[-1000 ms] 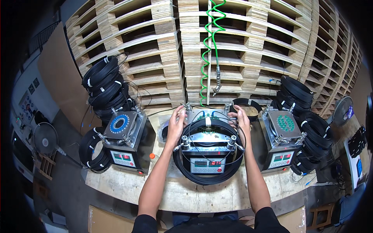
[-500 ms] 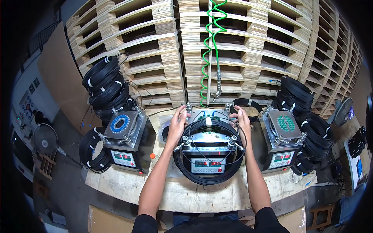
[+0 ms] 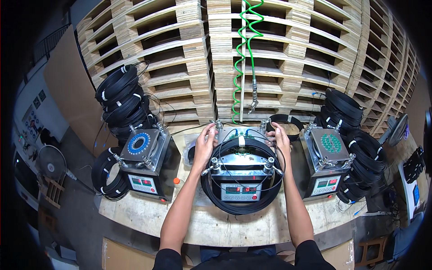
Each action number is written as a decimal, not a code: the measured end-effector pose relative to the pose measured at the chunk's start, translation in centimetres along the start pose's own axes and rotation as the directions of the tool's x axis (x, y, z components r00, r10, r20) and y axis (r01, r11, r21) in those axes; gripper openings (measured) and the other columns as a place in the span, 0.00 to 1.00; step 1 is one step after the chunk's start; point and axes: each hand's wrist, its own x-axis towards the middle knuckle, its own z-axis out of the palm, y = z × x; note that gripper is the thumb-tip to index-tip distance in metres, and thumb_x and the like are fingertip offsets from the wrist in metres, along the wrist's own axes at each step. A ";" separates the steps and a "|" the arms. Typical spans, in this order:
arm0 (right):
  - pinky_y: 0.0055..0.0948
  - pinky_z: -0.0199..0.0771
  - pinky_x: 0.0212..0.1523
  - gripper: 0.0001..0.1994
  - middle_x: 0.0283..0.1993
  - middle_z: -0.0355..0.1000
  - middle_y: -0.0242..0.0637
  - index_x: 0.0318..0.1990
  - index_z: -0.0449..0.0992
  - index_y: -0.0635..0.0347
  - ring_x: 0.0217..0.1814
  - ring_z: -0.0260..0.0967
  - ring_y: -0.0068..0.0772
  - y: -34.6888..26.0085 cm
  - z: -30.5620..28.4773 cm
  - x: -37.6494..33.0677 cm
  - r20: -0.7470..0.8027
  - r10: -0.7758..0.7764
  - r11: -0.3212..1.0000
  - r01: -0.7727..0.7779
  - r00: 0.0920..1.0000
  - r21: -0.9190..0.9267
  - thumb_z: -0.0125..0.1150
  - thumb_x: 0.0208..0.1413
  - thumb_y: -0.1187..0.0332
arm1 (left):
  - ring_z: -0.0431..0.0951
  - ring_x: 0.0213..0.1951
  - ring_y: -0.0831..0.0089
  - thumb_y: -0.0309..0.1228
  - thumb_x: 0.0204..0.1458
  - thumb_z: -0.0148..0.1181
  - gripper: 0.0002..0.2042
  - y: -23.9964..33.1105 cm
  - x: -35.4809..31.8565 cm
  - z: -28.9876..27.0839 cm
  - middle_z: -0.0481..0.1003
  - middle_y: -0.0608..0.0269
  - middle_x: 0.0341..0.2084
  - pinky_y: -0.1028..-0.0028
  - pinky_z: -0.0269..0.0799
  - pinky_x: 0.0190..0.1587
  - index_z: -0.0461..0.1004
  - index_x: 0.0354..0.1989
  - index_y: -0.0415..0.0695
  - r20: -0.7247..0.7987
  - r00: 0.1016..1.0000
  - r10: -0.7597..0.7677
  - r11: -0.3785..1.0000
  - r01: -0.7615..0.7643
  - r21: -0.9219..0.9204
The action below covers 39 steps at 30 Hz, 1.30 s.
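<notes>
Both my hands are at the two sides of the middle machine's metal top plate (image 3: 236,159), close to its rear corner posts. My left hand (image 3: 205,146) is half curled with fingers apart, its tips by the left edge. My right hand (image 3: 281,143) mirrors it at the right edge, fingers also apart. Neither visibly grips anything; some fingertip contact is hard to make out. A coil of black cable (image 3: 241,209) hangs around the machine's front, tied with a white band. Green and blue connectors (image 3: 243,134) sit on the plate. Behind the coil a lit control panel (image 3: 240,192) shows.
Similar machines stand left (image 3: 138,146) with a blue connector ring and right (image 3: 330,146) with green connectors. Black cable coils (image 3: 118,87) are stacked beside both. A green spiral air hose (image 3: 253,58) with a metal nozzle hangs before wooden pallets (image 3: 171,54). An orange cap (image 3: 176,181) stands near my left forearm.
The hanging air nozzle has swung slightly to the right. My hands and the cable coil stay in practically the same place.
</notes>
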 end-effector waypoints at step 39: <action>0.18 0.68 0.39 0.32 0.39 0.80 0.43 0.63 0.70 0.61 0.41 0.76 0.24 -2.6 0.7 -1.1 0.113 0.100 0.995 -0.100 0.989 -0.005 0.33 0.72 0.43 | 0.70 0.29 0.84 0.46 0.71 0.41 0.24 -0.3 0.1 -0.5 0.81 0.62 0.34 0.82 0.69 0.34 0.74 0.57 0.38 0.036 0.999 -0.025 1.000 0.025 -0.009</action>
